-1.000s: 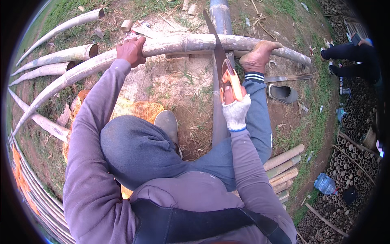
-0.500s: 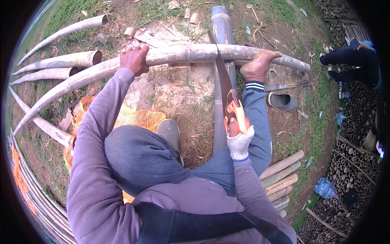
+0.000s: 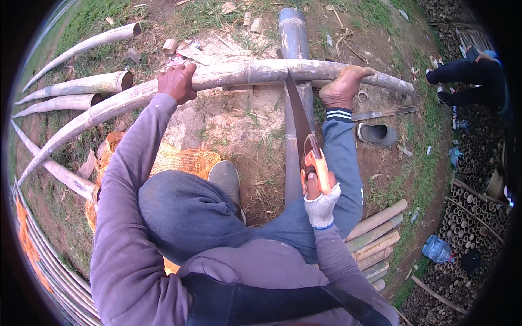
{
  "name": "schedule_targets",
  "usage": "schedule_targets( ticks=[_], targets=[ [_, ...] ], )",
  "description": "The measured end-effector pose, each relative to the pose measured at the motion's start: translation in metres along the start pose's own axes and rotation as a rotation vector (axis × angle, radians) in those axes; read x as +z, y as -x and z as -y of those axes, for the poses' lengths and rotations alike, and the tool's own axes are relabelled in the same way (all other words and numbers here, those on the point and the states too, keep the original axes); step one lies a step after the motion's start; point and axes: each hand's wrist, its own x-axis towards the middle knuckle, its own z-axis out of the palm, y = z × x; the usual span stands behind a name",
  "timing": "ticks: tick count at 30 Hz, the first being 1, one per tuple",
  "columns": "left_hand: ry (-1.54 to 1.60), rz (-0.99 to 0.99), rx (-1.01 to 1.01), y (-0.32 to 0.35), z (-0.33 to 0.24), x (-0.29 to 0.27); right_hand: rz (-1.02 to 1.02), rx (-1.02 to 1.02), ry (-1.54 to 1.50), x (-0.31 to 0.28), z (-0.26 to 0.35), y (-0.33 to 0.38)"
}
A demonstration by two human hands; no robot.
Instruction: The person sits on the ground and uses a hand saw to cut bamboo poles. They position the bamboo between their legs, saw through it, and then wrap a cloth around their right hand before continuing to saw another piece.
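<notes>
A long pale bamboo pole (image 3: 234,74) lies crosswise in front of me, bent by the lens. My left hand (image 3: 176,83), bare, is wrapped over it left of the middle. My bare right foot (image 3: 345,86) presses on the pole farther right. In my right hand (image 3: 321,193), which wears a white fingerless glove, I grip the orange handle of a handsaw (image 3: 300,117). Its blade runs up to the pole and sits in it, with the tip partly hidden behind. Beneath the pole, at the cut, a thick grey bamboo support (image 3: 294,32) runs away from me.
Several bamboo poles (image 3: 87,82) lie at the left beside an orange mesh sack (image 3: 179,161). A grey shoe (image 3: 377,135) and cut bamboo lengths (image 3: 378,228) are on the right. Beyond are stacked bamboo (image 3: 473,228), a blue water bottle (image 3: 437,249) and another person (image 3: 478,81).
My right hand has drawn the saw back toward me, so less of its tip shows beyond the pole. My left hand and foot stay on the pole.
</notes>
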Motion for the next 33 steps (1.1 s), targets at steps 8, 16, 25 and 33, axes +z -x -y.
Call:
schedule_targets(
  ticks=[8, 16, 25, 33],
  targets=[
    [0.019, 0.045, 0.026, -0.01, -0.007, -0.007, -0.04, 0.057, -0.107, 0.05, 0.012, -0.123],
    [-0.007, 0.002, -0.001, 0.0, -0.002, 0.0, 0.011, 0.111, -0.083, 0.004, 0.001, -0.007],
    [-0.006, 0.028, -0.012, -0.002, -0.003, -0.011, -0.052, -0.13, -0.075, 0.049, -0.008, -0.096],
    [0.012, 0.022, 0.015, 0.0, -0.003, -0.004, -0.014, 0.189, -0.308, 0.029, -0.001, -0.047]
  ],
)
